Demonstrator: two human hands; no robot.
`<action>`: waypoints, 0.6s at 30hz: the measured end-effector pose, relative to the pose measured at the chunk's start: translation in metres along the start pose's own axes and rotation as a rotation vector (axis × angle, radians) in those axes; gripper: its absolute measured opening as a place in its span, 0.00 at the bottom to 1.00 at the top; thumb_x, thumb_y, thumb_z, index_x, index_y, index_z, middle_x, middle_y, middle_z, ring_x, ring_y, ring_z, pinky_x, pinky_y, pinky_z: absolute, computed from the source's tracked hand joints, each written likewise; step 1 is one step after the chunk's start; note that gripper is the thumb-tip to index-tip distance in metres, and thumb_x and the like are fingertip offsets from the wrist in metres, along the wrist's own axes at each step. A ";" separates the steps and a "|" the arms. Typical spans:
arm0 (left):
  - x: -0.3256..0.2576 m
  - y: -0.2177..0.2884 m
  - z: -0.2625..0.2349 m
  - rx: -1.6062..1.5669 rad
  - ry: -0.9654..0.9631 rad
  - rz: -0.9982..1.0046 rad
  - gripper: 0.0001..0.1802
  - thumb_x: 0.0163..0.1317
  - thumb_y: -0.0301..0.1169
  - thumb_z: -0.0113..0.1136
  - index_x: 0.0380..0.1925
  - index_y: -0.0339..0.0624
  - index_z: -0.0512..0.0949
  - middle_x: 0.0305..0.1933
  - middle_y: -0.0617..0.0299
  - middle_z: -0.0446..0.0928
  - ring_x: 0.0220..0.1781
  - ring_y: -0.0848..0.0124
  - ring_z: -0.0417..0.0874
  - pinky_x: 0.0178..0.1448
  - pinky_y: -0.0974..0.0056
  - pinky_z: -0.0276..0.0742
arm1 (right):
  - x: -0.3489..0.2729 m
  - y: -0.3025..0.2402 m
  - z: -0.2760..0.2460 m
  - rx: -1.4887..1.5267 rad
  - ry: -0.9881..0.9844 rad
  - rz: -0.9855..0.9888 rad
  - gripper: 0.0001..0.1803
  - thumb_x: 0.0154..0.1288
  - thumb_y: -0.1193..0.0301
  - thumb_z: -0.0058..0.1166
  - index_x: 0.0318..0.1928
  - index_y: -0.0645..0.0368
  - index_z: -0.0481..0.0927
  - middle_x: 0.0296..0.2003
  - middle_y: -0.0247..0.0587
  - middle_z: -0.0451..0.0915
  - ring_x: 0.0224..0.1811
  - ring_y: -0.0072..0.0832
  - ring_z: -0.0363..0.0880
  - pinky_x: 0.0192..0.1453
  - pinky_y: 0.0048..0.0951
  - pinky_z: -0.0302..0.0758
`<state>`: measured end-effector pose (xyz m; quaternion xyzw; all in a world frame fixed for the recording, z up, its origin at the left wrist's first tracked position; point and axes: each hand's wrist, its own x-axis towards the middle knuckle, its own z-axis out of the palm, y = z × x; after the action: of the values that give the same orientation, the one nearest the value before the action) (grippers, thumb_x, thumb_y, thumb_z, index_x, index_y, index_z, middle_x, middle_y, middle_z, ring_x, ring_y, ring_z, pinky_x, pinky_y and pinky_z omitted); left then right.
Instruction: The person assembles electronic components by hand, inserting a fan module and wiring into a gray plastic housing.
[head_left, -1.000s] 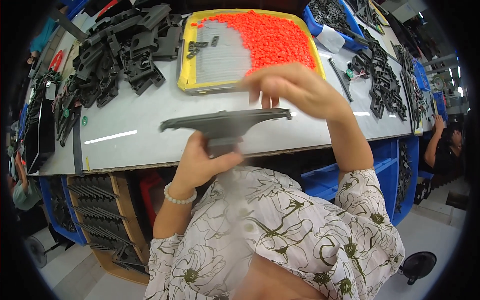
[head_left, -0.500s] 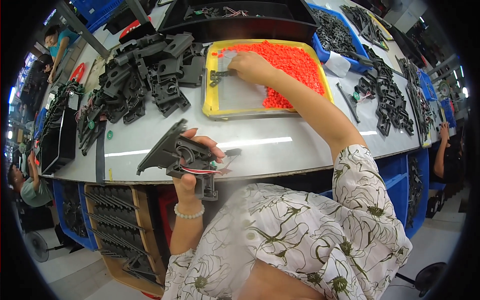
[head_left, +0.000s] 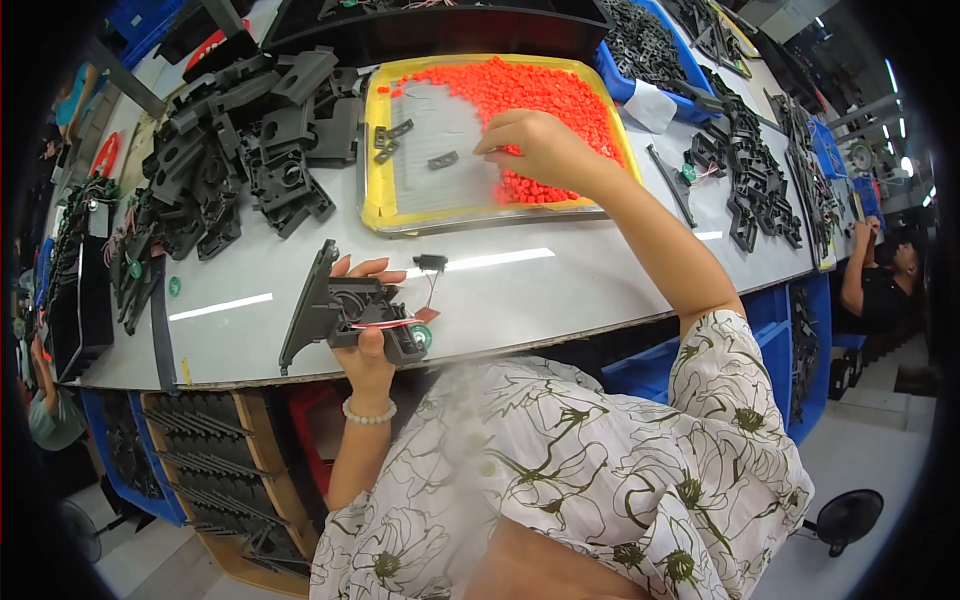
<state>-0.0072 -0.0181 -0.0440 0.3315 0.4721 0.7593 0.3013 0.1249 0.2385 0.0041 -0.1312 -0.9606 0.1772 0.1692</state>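
My left hand (head_left: 368, 352) holds a dark grey plastic housing (head_left: 350, 310) just above the table's near edge, fingers behind it and thumb in front. Red and white wires (head_left: 385, 324) cross the housing, next to a small round green board (head_left: 421, 337). A small black connector (head_left: 430, 262) sits beyond it on thin wires. Over the yellow-rimmed tray (head_left: 375, 210) is my right hand (head_left: 535, 150), fingers and thumb drawn together at the edge of the small red plastic pieces (head_left: 560, 95). What they pinch, if anything, is hidden. Several small dark two-holed parts (head_left: 443, 160) lie in the tray.
Dark grey housings (head_left: 245, 140) are heaped left of the tray. A black bin (head_left: 440, 32) stands behind it, and a blue crate (head_left: 655, 55) of dark parts is at back right. More dark parts (head_left: 755, 180) lie right. Another person (head_left: 868, 270) sits at far right.
My right hand has moved right, from the small dark parts to the red pieces. One dark part now lies apart in the tray. The housing in my left hand has tilted, showing its green board.
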 end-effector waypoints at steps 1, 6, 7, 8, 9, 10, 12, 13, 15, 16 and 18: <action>0.000 -0.002 -0.002 -0.005 0.006 -0.009 0.51 0.46 0.62 0.61 0.58 0.34 0.57 0.50 0.46 0.69 0.47 0.61 0.77 0.49 0.63 0.75 | -0.005 0.003 -0.002 0.002 -0.011 0.004 0.08 0.51 0.74 0.56 0.33 0.62 0.81 0.34 0.41 0.78 0.39 0.38 0.76 0.45 0.34 0.73; 0.003 -0.009 -0.005 -0.142 -0.058 -0.078 0.48 0.47 0.51 0.67 0.61 0.37 0.54 0.53 0.46 0.66 0.50 0.64 0.74 0.45 0.54 0.82 | -0.018 -0.007 -0.001 -0.025 -0.231 -0.061 0.04 0.53 0.75 0.55 0.29 0.61 0.80 0.31 0.42 0.78 0.38 0.37 0.75 0.45 0.34 0.72; 0.003 -0.010 -0.005 -0.127 -0.072 -0.074 0.48 0.48 0.51 0.67 0.60 0.36 0.55 0.53 0.46 0.67 0.50 0.64 0.74 0.46 0.56 0.82 | -0.018 -0.005 0.001 -0.023 -0.235 -0.062 0.04 0.53 0.75 0.55 0.29 0.61 0.80 0.31 0.42 0.78 0.38 0.37 0.75 0.45 0.34 0.72; 0.004 -0.010 -0.005 -0.126 -0.069 -0.076 0.48 0.48 0.51 0.67 0.60 0.36 0.55 0.53 0.46 0.67 0.50 0.64 0.74 0.46 0.56 0.82 | -0.017 -0.003 0.003 -0.042 -0.250 -0.059 0.05 0.53 0.74 0.52 0.28 0.61 0.80 0.29 0.42 0.77 0.37 0.39 0.75 0.44 0.35 0.72; 0.003 -0.010 -0.005 -0.128 -0.071 -0.080 0.47 0.48 0.51 0.67 0.60 0.36 0.55 0.52 0.47 0.67 0.49 0.65 0.75 0.47 0.57 0.81 | -0.016 -0.002 0.005 -0.060 -0.265 -0.054 0.06 0.53 0.74 0.49 0.27 0.60 0.79 0.27 0.43 0.76 0.35 0.40 0.75 0.44 0.37 0.72; 0.004 -0.010 -0.006 -0.130 -0.074 -0.083 0.47 0.48 0.51 0.67 0.60 0.35 0.56 0.52 0.47 0.68 0.49 0.65 0.75 0.48 0.59 0.81 | -0.015 -0.003 0.005 -0.058 -0.268 -0.055 0.06 0.53 0.74 0.49 0.27 0.60 0.79 0.27 0.43 0.76 0.35 0.40 0.75 0.44 0.37 0.72; 0.005 -0.010 -0.008 -0.131 -0.076 -0.089 0.47 0.48 0.51 0.66 0.60 0.35 0.56 0.52 0.48 0.68 0.49 0.65 0.75 0.48 0.58 0.81 | -0.011 -0.005 0.003 -0.071 -0.288 -0.022 0.05 0.52 0.74 0.49 0.26 0.60 0.79 0.27 0.44 0.77 0.35 0.41 0.75 0.43 0.38 0.72; 0.006 -0.010 -0.009 -0.131 -0.081 -0.092 0.46 0.49 0.50 0.66 0.60 0.35 0.56 0.53 0.48 0.68 0.49 0.65 0.75 0.48 0.58 0.81 | -0.008 -0.005 0.005 -0.069 -0.292 -0.028 0.05 0.52 0.74 0.49 0.26 0.60 0.79 0.27 0.44 0.77 0.35 0.41 0.75 0.43 0.38 0.72; 0.007 -0.006 -0.011 -0.078 -0.072 -0.093 0.47 0.49 0.54 0.64 0.60 0.35 0.57 0.52 0.47 0.68 0.48 0.65 0.76 0.49 0.62 0.78 | -0.001 -0.005 0.010 -0.137 -0.328 -0.056 0.05 0.51 0.74 0.51 0.26 0.60 0.79 0.26 0.45 0.77 0.36 0.41 0.75 0.42 0.39 0.72; 0.006 -0.003 -0.012 -0.025 -0.068 -0.095 0.48 0.49 0.57 0.62 0.59 0.34 0.57 0.51 0.46 0.69 0.47 0.64 0.77 0.50 0.65 0.75 | 0.002 -0.007 0.013 -0.133 -0.330 -0.074 0.05 0.51 0.74 0.51 0.26 0.60 0.79 0.26 0.45 0.77 0.36 0.41 0.75 0.42 0.39 0.72; 0.001 -0.003 -0.009 -0.070 -0.053 -0.114 0.47 0.49 0.55 0.64 0.59 0.35 0.57 0.53 0.48 0.68 0.48 0.65 0.76 0.50 0.63 0.76 | 0.004 -0.009 0.018 -0.191 -0.369 0.003 0.05 0.53 0.75 0.52 0.28 0.62 0.79 0.28 0.44 0.76 0.37 0.39 0.74 0.45 0.36 0.71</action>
<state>-0.0151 -0.0207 -0.0498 0.3132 0.4551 0.7479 0.3681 0.1127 0.2265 -0.0067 -0.1134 -0.9875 0.1068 -0.0229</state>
